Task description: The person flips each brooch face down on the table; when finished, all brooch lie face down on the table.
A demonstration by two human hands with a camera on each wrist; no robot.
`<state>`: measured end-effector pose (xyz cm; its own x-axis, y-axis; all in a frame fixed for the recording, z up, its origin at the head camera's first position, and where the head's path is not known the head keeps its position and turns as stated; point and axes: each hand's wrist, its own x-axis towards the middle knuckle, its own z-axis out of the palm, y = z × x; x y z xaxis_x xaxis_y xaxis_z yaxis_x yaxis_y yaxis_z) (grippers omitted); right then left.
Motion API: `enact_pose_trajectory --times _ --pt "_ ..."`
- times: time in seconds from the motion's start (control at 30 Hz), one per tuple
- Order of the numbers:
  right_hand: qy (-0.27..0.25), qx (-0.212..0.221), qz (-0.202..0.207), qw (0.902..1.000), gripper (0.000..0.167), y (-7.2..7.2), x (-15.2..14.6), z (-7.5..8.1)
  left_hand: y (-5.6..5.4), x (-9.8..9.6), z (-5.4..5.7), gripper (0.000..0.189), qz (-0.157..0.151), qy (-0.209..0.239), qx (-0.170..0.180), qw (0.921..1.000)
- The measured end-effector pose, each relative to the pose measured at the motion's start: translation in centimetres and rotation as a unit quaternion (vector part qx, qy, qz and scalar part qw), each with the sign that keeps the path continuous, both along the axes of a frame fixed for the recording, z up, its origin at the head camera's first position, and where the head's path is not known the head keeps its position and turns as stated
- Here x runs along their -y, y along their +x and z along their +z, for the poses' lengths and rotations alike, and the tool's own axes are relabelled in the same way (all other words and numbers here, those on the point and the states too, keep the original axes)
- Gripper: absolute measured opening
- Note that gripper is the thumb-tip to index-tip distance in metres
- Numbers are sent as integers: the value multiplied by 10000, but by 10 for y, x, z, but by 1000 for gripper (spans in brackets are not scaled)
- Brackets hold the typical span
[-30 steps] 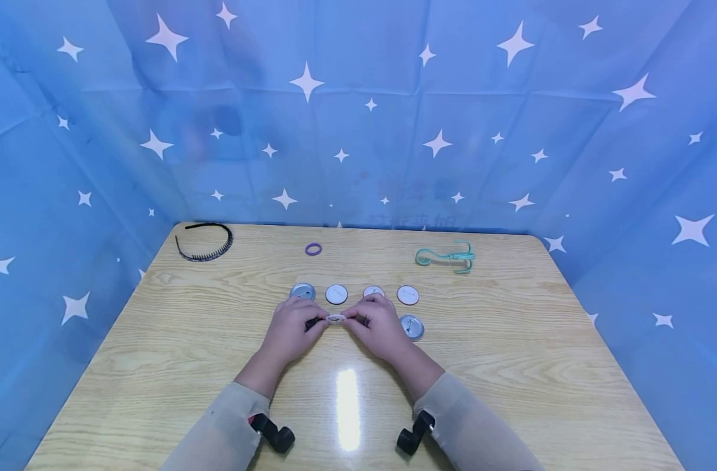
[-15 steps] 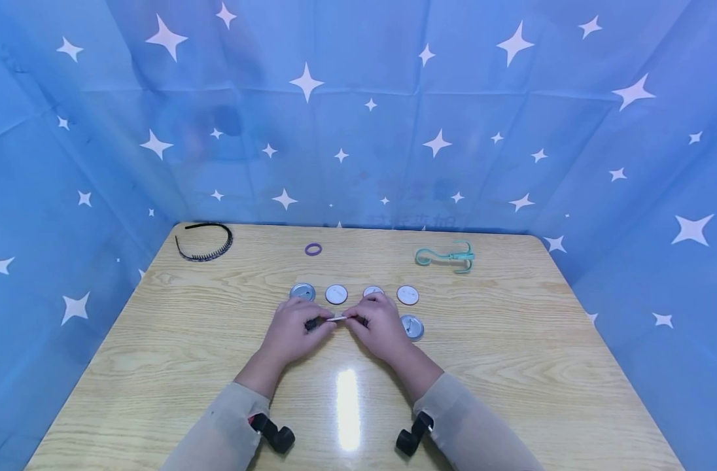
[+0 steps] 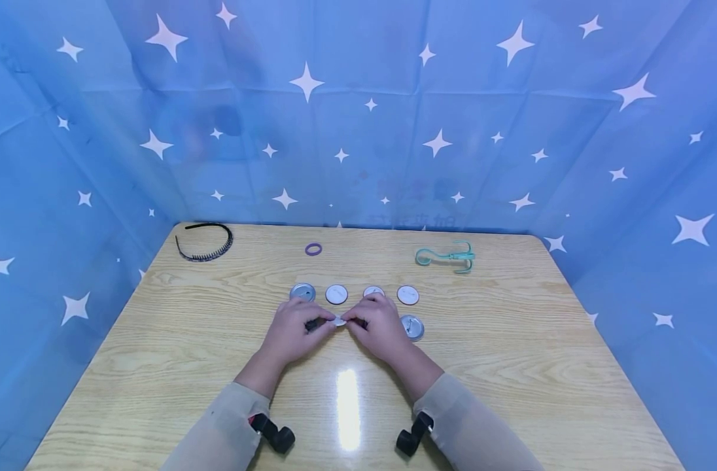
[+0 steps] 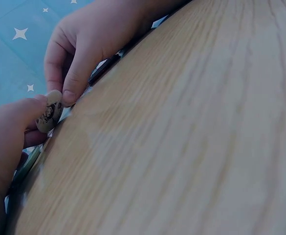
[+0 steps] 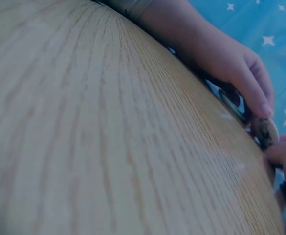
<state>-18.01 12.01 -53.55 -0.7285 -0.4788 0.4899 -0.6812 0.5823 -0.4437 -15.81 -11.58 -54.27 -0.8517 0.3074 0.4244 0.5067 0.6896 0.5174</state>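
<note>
Between both hands, low over the table's middle in the head view, is a small round button badge (image 3: 339, 321). Its face carries a dark printed picture, which shows in the left wrist view on the tilted badge (image 4: 50, 111). My left hand (image 3: 296, 327) pinches the left edge with thumb and fingertips. On the opposite edge, my right hand (image 3: 375, 324) pinches it the same way. Just beyond the hands lie a silver-backed badge (image 3: 302, 292) and white-backed badges, one (image 3: 336, 294) fully visible and another (image 3: 373, 290) partly hidden by my right hand.
Right of my right hand lie another white-backed badge (image 3: 408, 295) and a silver-backed one (image 3: 413, 327) with its pin showing. Farther back are a black toothed headband (image 3: 202, 256), a purple ring-shaped band (image 3: 313, 249) and a teal hook-like item (image 3: 449, 256). A starry blue curtain (image 3: 358, 131) surrounds the table.
The badge has turned between my fingertips: tilted a second ago, nearly edge-on half a second ago, and now showing a pale surface. Both hands stay almost in place; the other things are unmoved.
</note>
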Motion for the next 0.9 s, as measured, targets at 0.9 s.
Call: enact_pose_trajectory --times 0.9 --pt "315 198 182 9991 18 1 0 0 -1 1 0 26 63 -211 424 9989"
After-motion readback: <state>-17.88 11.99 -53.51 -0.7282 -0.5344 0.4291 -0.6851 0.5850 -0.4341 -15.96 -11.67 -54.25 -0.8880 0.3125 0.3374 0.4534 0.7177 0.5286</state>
